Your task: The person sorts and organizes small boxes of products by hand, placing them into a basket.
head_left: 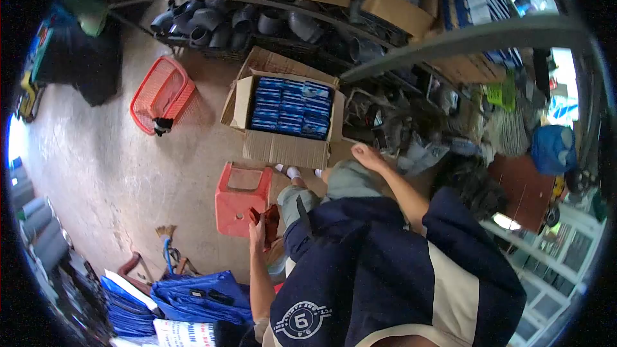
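"Where was the red thing (272, 218)?"

"In the left hand (256, 230), gripped near its upper end, over the near edge of the stool (236, 204). It looked limp (cloth or a bag, I couldn't tell which)."

"So what could have gone wrong there?"

"A slip, I'd say. The loose part hung out of the grip, and a careless swing could have caught it on the stool."

"And the right hand (367, 156)?"

"Curled in by the right knee (350, 180). Whether it held anything small, I couldn't tell."

"What about the feet?"

"That worried me more. They were close to the box (283, 148), whose near flap stuck out towards them. A toe under that flap could have jolted the lot."

"The packs (292, 106) too?"

"They sat in tight rows inside, so a nudge would have done little; a real tip could have spilled them."

"Anything farther out?"

"The basket (168, 93) stood left of the box with a dark scrap (162, 126) on its rim, easily knocked off. Behind the box, fittings (209, 19) were heaped loosely on a rack (round ones, naturally), so a bump could have set one rolling."
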`<state>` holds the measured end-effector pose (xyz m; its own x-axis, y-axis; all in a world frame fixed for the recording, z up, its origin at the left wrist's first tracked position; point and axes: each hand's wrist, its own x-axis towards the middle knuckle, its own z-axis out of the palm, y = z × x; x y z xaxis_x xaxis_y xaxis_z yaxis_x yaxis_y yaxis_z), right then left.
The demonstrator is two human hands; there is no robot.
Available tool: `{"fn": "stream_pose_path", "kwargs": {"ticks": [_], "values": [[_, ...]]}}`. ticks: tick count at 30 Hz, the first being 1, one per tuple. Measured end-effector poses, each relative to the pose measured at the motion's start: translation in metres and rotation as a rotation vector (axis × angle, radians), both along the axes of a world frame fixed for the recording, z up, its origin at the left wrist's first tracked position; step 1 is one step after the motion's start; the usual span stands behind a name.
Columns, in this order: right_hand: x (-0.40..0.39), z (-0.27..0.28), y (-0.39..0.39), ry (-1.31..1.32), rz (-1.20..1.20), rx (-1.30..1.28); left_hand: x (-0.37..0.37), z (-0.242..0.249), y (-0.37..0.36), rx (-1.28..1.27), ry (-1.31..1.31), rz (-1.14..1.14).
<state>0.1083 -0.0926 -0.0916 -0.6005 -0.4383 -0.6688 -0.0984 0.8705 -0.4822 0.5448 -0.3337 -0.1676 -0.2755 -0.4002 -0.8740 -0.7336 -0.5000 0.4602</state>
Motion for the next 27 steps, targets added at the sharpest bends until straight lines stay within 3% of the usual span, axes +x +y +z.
{"fn": "stream_pose_path", "kwargs": {"ticks": [3,4,5,6,7,11,13,14,16,17,21,24,26,27], "values": [[-0.002,0.018,-0.025,-0.109,-0.05,-0.211,-0.029,0.045,-0.004,0.034,0.077,0.1],[0.001,0.023,-0.025,-0.094,-0.017,-0.225,-0.029,0.036,0.003,-0.159,0.271,0.177],[0.006,0.01,-0.018,-0.188,-0.097,-0.287,-0.019,0.011,0.002,-0.134,0.319,0.226],[0.007,0.018,-0.012,-0.109,-0.064,-0.263,-0.011,-0.014,0.002,-0.107,0.366,0.276],[0.013,0.02,-0.003,-0.113,-0.085,-0.378,-0.02,-0.006,-0.007,-0.085,0.347,0.262],[0.025,0.031,0.059,0.003,-0.125,-0.136,-0.067,0.026,-0.036,-0.022,0.221,0.01],[0.04,-0.054,0.123,0.108,-0.2,-0.18,-0.087,0.044,-0.046,-0.025,0.186,-0.158],[0.042,-0.016,0.133,0.007,-0.278,-0.177,-0.097,0.052,-0.049,-0.025,0.167,-0.241],[0.059,-0.002,0.173,0.042,-0.235,-0.079,-0.118,0.068,-0.052,-0.036,0.141,-0.418],[0.074,-0.026,0.197,0.183,-0.122,0.025,-0.126,0.076,-0.053,-0.043,0.128,-0.506],[0.122,0.023,0.231,0.227,-0.27,0.021,-0.166,0.107,-0.058,-0.097,0.056,-0.861],[0.158,0.029,0.24,0.074,-0.538,0.035,-0.202,0.137,-0.063,-0.104,-0.113,-1.109],[0.185,0.017,0.252,0.082,-0.433,0.028,-0.224,0.153,-0.063,-0.094,-0.127,-1.086],[0.198,0.011,0.254,0.081,-0.377,0.025,-0.223,0.156,-0.065,-0.099,0.013,-0.947]]}}
